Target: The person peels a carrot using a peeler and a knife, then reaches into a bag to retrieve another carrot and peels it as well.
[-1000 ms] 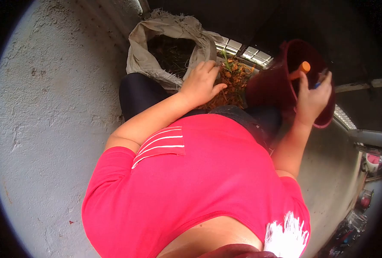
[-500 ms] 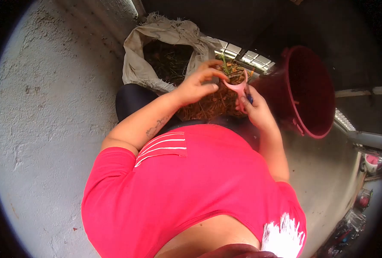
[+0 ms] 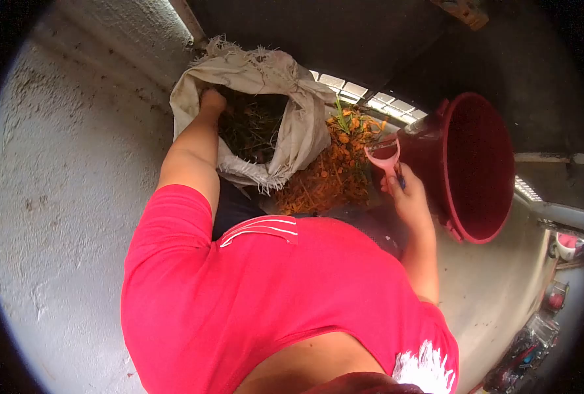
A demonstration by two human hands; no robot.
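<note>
My left hand [image 3: 213, 100] reaches over into the mouth of a whitish woven sack [image 3: 190, 98] with frayed edges. Its fingers are hidden against the sack's inner side. Dark green and brown plant scraps [image 3: 256, 125] fill the sack below it. A pink Y-shaped peeler [image 3: 388, 161] is in my right hand [image 3: 411, 194], its blade end pointing away from me. Something small and dark blue [image 3: 401, 182] shows between the same fingers. Between the sack and the peeler lies a heap of orange peelings [image 3: 334, 171] with some green blades in it.
A large dark red bucket [image 3: 447, 164] stands tilted to the right of my right hand, its mouth facing right. The rough grey wall [image 3: 75, 184] runs close along my left side. Past the heap is a white grid-like panel [image 3: 387, 102]. Assorted items [image 3: 535, 335] lie at the far right.
My left hand has left the peeler's side and moved left into the sack. My right hand has lowered slightly and moved right, still holding the peeler.
</note>
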